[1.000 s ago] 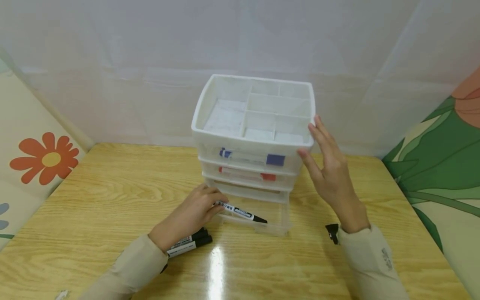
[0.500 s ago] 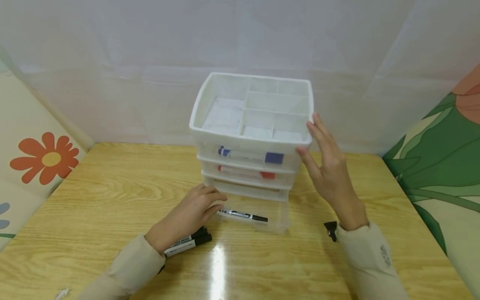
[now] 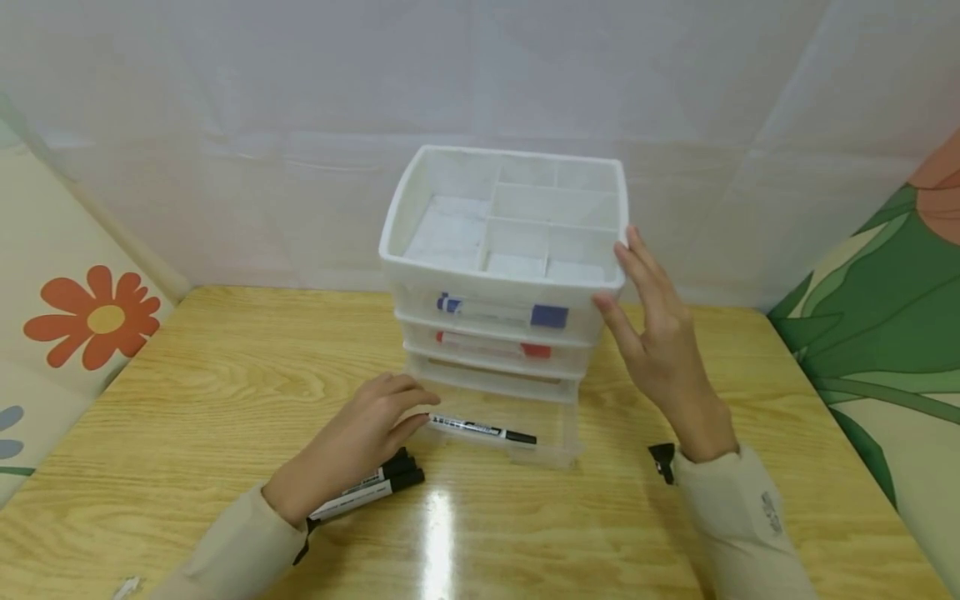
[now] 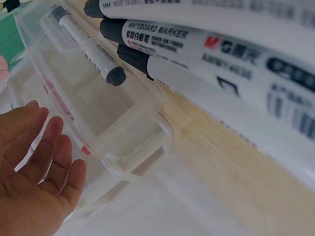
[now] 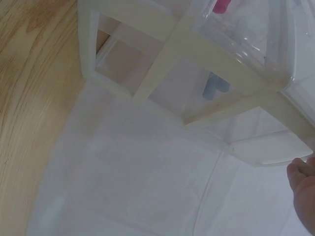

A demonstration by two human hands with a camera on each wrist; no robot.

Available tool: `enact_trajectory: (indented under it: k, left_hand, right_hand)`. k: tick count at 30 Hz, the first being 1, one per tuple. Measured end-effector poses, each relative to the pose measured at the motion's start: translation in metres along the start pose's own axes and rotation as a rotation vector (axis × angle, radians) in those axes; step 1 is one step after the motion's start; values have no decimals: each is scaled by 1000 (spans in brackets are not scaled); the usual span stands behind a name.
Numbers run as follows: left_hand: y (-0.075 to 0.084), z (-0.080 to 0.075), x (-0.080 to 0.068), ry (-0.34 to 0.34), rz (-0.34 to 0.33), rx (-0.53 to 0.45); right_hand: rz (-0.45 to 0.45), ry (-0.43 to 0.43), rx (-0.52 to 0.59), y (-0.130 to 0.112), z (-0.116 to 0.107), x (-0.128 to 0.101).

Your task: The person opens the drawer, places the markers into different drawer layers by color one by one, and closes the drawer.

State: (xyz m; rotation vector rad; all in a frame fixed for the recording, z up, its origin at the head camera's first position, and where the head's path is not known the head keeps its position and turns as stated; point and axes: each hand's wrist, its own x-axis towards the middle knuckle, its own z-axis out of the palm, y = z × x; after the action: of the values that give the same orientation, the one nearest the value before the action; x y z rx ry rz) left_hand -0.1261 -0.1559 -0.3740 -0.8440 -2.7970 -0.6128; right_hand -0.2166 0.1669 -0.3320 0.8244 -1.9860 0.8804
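A white plastic drawer organizer [image 3: 502, 279] stands on the table, its bottom drawer [image 3: 558, 417] pulled out. Inside that drawer lies a black whiteboard marker [image 3: 480, 427], seen also in the left wrist view. My left hand [image 3: 360, 433] is at the drawer's left side, loosely bent fingers holding nothing. My right hand [image 3: 660, 350] rests with nearly straight fingers on the organizer's front right corner. Through the upper drawer fronts show a blue marker [image 3: 502, 310] and a red marker [image 3: 491, 343]. Several black-capped whiteboard markers [image 4: 167, 44] lie below my left wrist.
The organizer's top tray [image 3: 450, 225] is split into several compartments. Wooden tabletop [image 3: 247, 350] surrounds the organizer, with a pale sheet [image 3: 300, 167] hanging behind. A small white scrap [image 3: 126, 587] lies near the front left.
My left hand has let go of the black whiteboard marker, which now lies in the bottom drawer, and has drawn back to the left. My right hand has hardly moved.
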Motion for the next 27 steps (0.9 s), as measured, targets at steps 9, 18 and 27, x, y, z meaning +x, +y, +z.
enact_trajectory:
  k: [9,18,27]
  left_hand:
    - [-6,-5,-17,52,-24,-13]
    - [-16,-10,-41,90,-33,-14]
    - [-22,-11,-61,60,-98,-28]
  right_hand:
    - [3,-7,-14,1,0,-1]
    - [-2,-15,-17,0,-2,0]
    - [1,-20,-27,-1,-2,0]
